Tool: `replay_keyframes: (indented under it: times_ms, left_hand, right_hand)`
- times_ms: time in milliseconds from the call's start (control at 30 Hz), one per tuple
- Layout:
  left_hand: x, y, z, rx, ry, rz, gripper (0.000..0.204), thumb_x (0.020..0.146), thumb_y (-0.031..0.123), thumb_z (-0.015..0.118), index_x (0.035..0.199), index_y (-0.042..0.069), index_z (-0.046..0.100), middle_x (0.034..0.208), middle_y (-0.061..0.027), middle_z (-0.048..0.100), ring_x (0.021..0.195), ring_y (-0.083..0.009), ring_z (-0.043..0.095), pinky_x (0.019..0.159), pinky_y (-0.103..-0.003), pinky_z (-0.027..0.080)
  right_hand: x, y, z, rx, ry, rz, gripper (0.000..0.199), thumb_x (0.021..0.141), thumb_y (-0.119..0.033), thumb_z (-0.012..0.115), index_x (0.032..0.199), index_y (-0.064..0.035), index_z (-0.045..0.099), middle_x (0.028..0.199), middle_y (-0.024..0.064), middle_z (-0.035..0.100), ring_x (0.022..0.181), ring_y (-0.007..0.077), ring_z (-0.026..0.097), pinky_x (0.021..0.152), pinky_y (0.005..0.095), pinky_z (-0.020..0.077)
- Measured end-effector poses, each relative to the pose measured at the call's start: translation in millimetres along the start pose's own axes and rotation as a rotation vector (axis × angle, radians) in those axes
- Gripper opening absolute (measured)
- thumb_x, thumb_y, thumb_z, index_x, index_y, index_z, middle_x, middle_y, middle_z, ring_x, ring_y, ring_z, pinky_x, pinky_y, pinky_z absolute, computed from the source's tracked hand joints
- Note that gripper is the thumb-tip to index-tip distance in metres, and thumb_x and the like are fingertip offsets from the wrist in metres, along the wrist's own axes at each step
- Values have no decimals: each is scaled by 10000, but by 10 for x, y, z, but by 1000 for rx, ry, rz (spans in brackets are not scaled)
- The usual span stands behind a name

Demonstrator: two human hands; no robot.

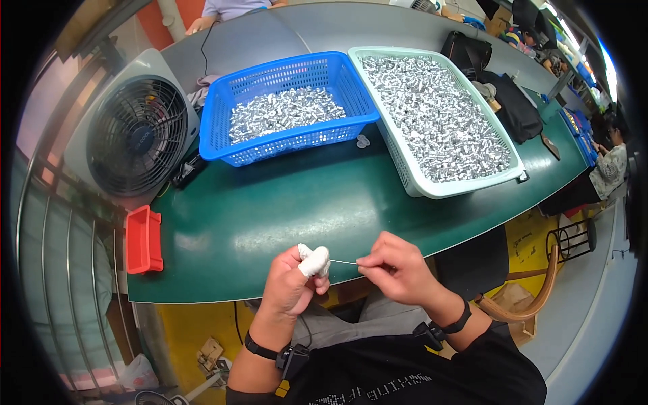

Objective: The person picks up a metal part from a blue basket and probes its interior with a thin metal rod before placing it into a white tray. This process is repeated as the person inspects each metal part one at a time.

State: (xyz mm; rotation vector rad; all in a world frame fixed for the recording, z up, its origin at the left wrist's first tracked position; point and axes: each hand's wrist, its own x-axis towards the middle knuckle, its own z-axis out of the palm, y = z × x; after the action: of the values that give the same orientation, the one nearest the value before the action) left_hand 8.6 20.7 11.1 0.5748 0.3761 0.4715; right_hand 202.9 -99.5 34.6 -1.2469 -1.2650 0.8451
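Observation:
Just past the table's front edge, my right hand [396,268] pinches a thin metal rod [344,262] between thumb and fingertips. The rod runs leftward to my left hand [295,275], whose thumb and a finger wear white coverings. Those fingers are closed together at the rod's far end; what sits between them is hidden. Beyond my hands, a blue perforated basket [290,138] holds a layer of small silvery metal parts [287,111]. To its right, a pale green basket [442,187] is filled with many similar metal parts [439,118].
A green table [304,202] lies under the baskets. At its left stand a box fan [138,135] and a small red bin [144,239]. Dark bags [509,104] rest at the back right, and a wooden-armed chair [530,304] stands right of me. Other people sit farther off.

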Motion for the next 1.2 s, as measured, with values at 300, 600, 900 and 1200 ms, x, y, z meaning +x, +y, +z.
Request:
replay_keyframes:
  times_ms: [300,600,900,1200]
  left_hand:
    - [49,-38,214,141,100,175,94,916,101,655,888,49,581,823,-69,615,665,-161,545,560,-305,439]
    - [98,-59,114,-178,74,9,123,911,46,666,1021,6,627,859,-69,636,756,-152,598,665,-291,491]
    - [73,-110,83,214,42,226,142,935,36,621,1077,28,605,947,-75,634,801,-167,603,729,-301,502]
    - [84,-20,-5,-169,150,266,165,1017,157,514,1094,32,588,921,-80,615,762,-192,552,692,-336,460]
  right_hand:
    - [13,-29,-11,25,100,65,122,781,61,736,877,11,679,752,68,547,572,144,499,465,283,367]
    - [52,26,17,-701,145,-574,72,842,71,688,896,26,672,745,56,556,575,116,484,454,257,343]
    - [-54,19,-31,692,31,573,146,799,79,726,909,-2,676,735,56,541,574,121,488,473,265,365]
    - [-86,-22,62,-323,195,-165,119,820,61,714,920,-3,706,787,22,563,629,59,496,514,212,363]
